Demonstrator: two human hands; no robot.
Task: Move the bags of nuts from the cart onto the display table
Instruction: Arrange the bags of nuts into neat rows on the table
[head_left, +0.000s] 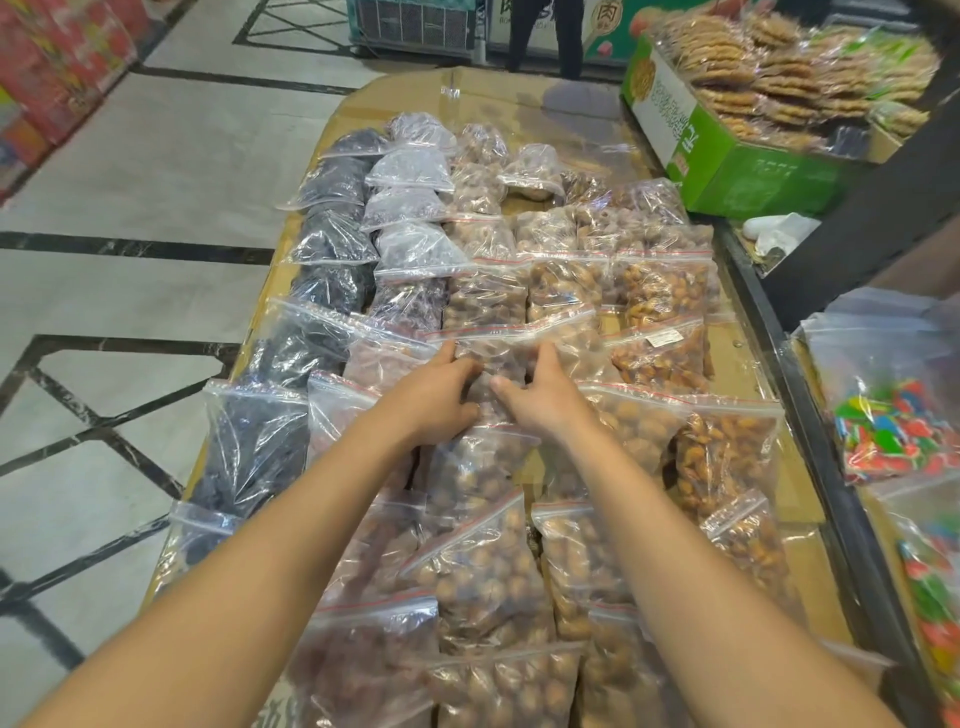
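Note:
Several clear zip bags of brown nuts and dark dried fruit lie in rows on a long cardboard-covered table (519, 93). My left hand (441, 397) and my right hand (540, 392) reach out together over the middle row. Both grip the sides of one bag of round brown nuts (491, 358), fingers curled round its edges. That bag lies among the others, with its red zip strip at the far end. A bag of lighter nut pieces with a white label (662, 353) lies just to the right.
A green carton stacked with wrapped flat cakes (748, 161) stands at the table's far right. A dark metal rail (810, 395) runs along the right edge, with bags of coloured sweets (893, 431) beyond it. Tiled floor lies to the left. A person's legs (545, 36) stand at the far end.

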